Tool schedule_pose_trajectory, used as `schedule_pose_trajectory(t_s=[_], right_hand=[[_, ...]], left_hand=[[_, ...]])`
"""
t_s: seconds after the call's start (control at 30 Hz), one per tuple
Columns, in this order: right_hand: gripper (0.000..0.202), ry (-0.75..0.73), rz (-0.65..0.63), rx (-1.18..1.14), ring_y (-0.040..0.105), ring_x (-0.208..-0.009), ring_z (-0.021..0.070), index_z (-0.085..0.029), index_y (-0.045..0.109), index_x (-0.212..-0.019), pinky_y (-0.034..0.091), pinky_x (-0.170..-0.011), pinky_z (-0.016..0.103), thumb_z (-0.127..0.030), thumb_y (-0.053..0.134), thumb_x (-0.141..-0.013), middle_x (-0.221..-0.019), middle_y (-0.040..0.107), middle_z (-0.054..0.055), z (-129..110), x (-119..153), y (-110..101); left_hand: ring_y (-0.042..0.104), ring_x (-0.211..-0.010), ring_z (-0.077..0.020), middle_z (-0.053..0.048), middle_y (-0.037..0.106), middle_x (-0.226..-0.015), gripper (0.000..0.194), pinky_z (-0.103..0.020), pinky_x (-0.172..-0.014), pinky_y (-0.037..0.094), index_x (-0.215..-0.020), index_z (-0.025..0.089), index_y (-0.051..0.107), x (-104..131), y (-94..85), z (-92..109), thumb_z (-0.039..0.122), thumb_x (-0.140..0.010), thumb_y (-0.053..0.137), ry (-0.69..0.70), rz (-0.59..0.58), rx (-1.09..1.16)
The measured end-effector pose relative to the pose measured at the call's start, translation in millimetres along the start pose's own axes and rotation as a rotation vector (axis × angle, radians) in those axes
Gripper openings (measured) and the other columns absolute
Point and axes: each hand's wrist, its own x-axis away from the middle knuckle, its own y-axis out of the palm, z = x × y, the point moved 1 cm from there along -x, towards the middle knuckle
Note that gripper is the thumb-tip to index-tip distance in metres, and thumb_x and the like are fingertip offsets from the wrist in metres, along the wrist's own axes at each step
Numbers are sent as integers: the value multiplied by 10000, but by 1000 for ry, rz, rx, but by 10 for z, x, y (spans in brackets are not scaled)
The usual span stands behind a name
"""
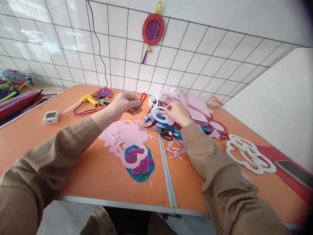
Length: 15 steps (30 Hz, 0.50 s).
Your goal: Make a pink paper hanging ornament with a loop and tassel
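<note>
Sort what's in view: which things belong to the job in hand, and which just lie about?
Probably the job: red loop in left hand; white ring in right hand; pink cutouts; floral piece; scissors; glue gun.
Probably lying about: phone; small white box.

Counts, places from the scissors [166, 134]: 1 pair of those. My hands, 2: left hand [129, 103] beyond and left, 1 red loop [143, 97] in it; right hand [179, 112] beyond and right, 1 white ring [156, 114] in it. Left side: 1 glue gun [89, 98], 1 small white device [51, 117]. Nearer me, left: 1 oval flower-print piece [144, 169], 1 pink cloud outline [133, 163] over it. Right: 1 phone [294, 170], 1 red-rimmed oval [222, 128]; white cloud frames [244, 156] several, overlapping, can't total. Up on the wall: 1 round ornament [153, 29], 1 black cord [99, 45]. Pink scraps [176, 150] around: many, uncountable.
</note>
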Motion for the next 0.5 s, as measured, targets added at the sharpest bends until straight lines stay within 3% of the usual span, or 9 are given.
schedule_pose_trajectory(t_s=[0.13,0.23,0.4,0.5], right_hand=[[351,172,157,133,706,-1192,381,-116,729,-1294,552,-932,446,-209,610,-978,-1382,666,253,135,63,-196],[432,189,194,125,716,-1168,391,-116,675,-1387,557,-951,478,-132,573,-967,-1477,573,271,161,112,-291],[447,69,194,48,599,-1348,432,-96,769,-1215,490,-1081,537,37,512,-874,-1388,659,245,87,120,-398],[437,14,198,-29,654,-1290,353,-121,802,-1118,503,-1092,474,59,509,-849,-1284,746,179,-17,117,-420]], left_hand=[[661,-551,-102,-44,746,-648,228,-208,-544,504,-655,135,680,-1,2,0,101,-877,719,7,-6,3],[667,-570,-111,-55,752,-662,215,-219,-559,509,-659,136,689,-7,-2,-20,126,-868,739,10,-20,-3],[664,-588,-119,-63,762,-683,209,-236,-584,515,-656,143,694,-35,-13,-66,174,-845,777,9,-34,-22],[663,-585,-117,-64,762,-678,216,-234,-582,516,-648,142,697,-48,-8,-91,181,-843,783,-1,-42,-32]])
